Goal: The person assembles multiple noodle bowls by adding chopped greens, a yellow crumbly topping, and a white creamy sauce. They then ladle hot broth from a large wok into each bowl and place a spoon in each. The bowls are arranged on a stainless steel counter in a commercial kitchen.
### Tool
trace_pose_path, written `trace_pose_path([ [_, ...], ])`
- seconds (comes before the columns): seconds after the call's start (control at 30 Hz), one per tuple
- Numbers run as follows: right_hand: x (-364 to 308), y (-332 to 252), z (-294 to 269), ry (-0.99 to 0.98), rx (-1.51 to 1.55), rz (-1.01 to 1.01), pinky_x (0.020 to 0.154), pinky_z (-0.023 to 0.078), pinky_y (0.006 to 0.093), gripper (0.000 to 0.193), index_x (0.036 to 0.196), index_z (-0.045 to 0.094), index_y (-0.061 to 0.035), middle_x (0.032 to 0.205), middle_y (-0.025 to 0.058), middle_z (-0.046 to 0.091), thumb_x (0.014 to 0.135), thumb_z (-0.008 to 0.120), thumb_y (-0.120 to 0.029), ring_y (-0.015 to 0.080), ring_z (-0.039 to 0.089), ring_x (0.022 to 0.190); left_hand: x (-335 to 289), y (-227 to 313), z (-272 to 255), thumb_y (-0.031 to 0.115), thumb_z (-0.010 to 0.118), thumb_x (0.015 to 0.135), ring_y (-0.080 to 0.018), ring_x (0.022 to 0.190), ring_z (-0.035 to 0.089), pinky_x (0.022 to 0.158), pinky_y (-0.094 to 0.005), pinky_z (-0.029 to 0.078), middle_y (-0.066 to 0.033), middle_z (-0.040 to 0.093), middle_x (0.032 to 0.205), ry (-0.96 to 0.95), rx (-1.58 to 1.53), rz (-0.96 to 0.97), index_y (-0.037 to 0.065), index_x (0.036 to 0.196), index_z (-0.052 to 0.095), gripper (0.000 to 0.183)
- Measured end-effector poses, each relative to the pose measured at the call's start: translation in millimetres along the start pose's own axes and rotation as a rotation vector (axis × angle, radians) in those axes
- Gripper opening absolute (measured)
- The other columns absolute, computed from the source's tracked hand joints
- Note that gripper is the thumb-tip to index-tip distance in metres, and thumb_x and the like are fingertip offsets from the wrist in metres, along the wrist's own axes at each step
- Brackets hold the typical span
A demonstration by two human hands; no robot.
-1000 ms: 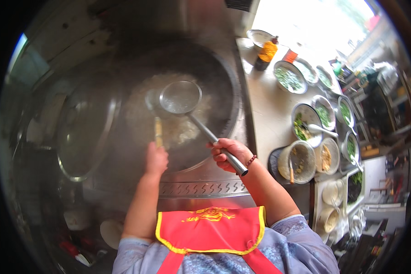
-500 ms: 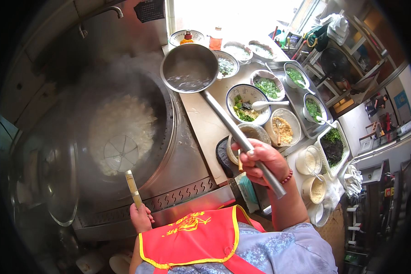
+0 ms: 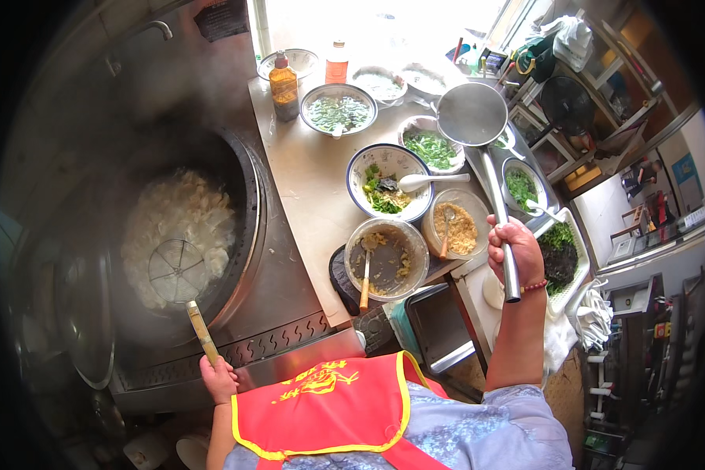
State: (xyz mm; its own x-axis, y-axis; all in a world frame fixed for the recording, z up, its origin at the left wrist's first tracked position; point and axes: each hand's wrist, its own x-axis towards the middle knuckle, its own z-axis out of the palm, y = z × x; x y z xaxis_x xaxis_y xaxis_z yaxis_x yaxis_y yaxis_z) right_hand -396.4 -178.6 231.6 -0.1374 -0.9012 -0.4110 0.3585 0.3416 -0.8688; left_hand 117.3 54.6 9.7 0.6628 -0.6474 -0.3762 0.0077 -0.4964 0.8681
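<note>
At lower left my left hand (image 3: 219,381) is closed round the bamboo handle of a wire skimmer (image 3: 177,270). Its round mesh head rests among pale pieces of food (image 3: 176,211), perhaps dumplings, in a large steaming wok (image 3: 251,196). On the right my right hand (image 3: 517,252) grips the steel handle of a deep ladle (image 3: 471,115). The ladle's round bowl hangs over the counter's far right, in front of bowls of chopped greens (image 3: 431,149). Whether it holds liquid I cannot tell. Left of the ladle handle stands a patterned bowl (image 3: 356,168) with greens, dark bits and a white spoon.
Near the counter (image 3: 290,196) edge sits a tub with a wooden-handled spoon (image 3: 366,290), beside a tub of crumbly brown seasoning (image 3: 462,227). Behind are a sauce bottle (image 3: 284,86) and a soup bowl (image 3: 338,110). A white basket of greens (image 3: 580,270) lies right.
My right hand has swung the ladle rightward, from beside the wok to above the bowls at the right. The left hand still holds the skimmer in the wok. The view has shifted slightly.
</note>
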Motion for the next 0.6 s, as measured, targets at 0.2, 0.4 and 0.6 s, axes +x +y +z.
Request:
trace_pose_path([
  [0.2,22,-6,-33,0.072,-0.002,-0.019,0.037,0.038,0.0227,0.021,0.110,0.050,-0.0010,0.068,0.0029,0.052,0.091,0.051,-0.010,0.0091,0.047,0.044,0,-2,3,0.018,0.047,0.098,-0.0071,0.042,0.044,0.036,-0.0223,0.038,-0.0010,0.050,0.065,0.029,0.019,0.023,0.004,0.107,0.048,0.017],
  [0.4,32,-6,-51,0.061,0.054,-0.014,0.037,0.037,0.0227,0.020,0.109,0.051,-0.0023,0.070,0.0030,0.052,0.092,0.052,-0.012,0.0110,0.049,0.046,0,-2,5,0.017,0.047,0.098,-0.0069,0.042,0.042,0.035,-0.0220,0.036,-0.0008,0.049,0.064,0.054,-0.005,0.037,0.004,0.106,0.048,0.016],
  [0.6,29,0,-70,-0.142,0.286,0.043,0.036,0.035,0.0235,0.025,0.115,0.050,0.0007,0.071,0.0039,0.050,0.092,0.048,-0.009,0.0115,0.048,0.047,0,-2,7,0.017,0.048,0.097,-0.0070,0.042,0.042,0.037,-0.0219,0.036,-0.0008,0.049,0.064,0.051,-0.013,0.041,0.004,0.106,0.049,0.015],
])
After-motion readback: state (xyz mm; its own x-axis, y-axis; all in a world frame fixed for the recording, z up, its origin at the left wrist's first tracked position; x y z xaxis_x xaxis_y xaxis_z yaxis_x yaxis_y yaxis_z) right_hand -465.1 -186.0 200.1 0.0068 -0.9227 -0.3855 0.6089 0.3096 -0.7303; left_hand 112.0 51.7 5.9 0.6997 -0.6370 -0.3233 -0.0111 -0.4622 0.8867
